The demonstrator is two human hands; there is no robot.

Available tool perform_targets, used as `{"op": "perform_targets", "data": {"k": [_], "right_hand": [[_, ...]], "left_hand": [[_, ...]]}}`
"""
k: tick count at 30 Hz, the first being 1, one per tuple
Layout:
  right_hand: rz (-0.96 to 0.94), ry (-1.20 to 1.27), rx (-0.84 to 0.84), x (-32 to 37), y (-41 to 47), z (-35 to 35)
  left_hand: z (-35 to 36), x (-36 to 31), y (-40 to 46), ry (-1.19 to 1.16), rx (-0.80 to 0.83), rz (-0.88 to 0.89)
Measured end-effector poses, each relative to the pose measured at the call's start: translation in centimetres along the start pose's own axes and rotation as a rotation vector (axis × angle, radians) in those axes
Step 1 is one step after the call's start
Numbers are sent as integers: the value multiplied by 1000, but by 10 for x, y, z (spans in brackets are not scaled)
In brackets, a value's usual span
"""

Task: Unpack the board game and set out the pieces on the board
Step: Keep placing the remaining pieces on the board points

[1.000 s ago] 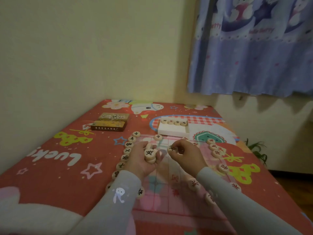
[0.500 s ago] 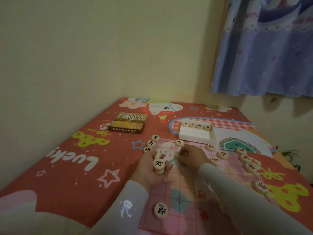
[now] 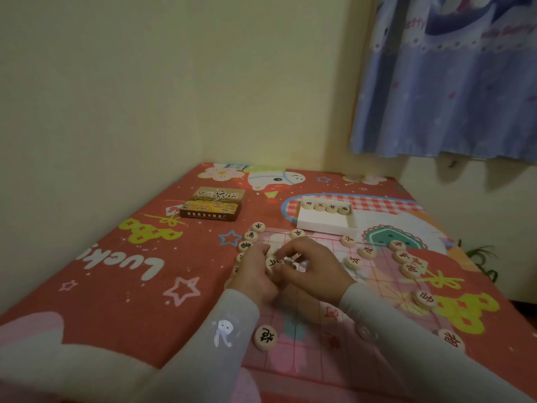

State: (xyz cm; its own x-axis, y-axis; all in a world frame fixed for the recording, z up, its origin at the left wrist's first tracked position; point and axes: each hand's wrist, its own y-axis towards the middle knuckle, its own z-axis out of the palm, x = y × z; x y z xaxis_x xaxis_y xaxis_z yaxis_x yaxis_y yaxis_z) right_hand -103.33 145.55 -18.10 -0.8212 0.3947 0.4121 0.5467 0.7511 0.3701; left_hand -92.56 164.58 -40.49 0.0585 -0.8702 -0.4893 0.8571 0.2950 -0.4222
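At frame centre, the left hand (image 3: 252, 274) curls its fingers (image 3: 261, 251) around a stack of discs (image 3: 273, 264). The right hand (image 3: 311, 263) touches it, pinching the top disc. Beneath lies the pink board (image 3: 334, 330); the tray (image 3: 327, 222) with four discs sits above.

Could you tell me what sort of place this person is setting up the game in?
Probably a bedroom at home, perhaps a child's. The game lies on a bed-like surface under a red cartoon-print cover, pushed into the corner of plain cream walls, with a blue cartoon-print curtain hanging at the right.
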Motion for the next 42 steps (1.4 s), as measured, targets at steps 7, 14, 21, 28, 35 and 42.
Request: {"op": "perform_targets", "data": {"k": [7, 14, 21, 28, 35, 42], "right_hand": [[61, 187, 1, -27, -33, 8], [204, 383, -226, -41, -37, 5], [395, 132, -58, -73, -35, 21], [400, 18, 79, -76, -29, 46], [326, 68, -34, -74, -29, 39], [-61, 183, -134, -49, -47, 15]], "left_hand": [[102, -16, -211, 208, -29, -51], [103, -17, -229, 169, -57, -124], [89, -22, -228, 175, -138, -118], [87, -29, -221, 165, -128, -136], [88, -25, -216, 156, -123, -130], [107, -9, -221, 163, -40, -147]]}}
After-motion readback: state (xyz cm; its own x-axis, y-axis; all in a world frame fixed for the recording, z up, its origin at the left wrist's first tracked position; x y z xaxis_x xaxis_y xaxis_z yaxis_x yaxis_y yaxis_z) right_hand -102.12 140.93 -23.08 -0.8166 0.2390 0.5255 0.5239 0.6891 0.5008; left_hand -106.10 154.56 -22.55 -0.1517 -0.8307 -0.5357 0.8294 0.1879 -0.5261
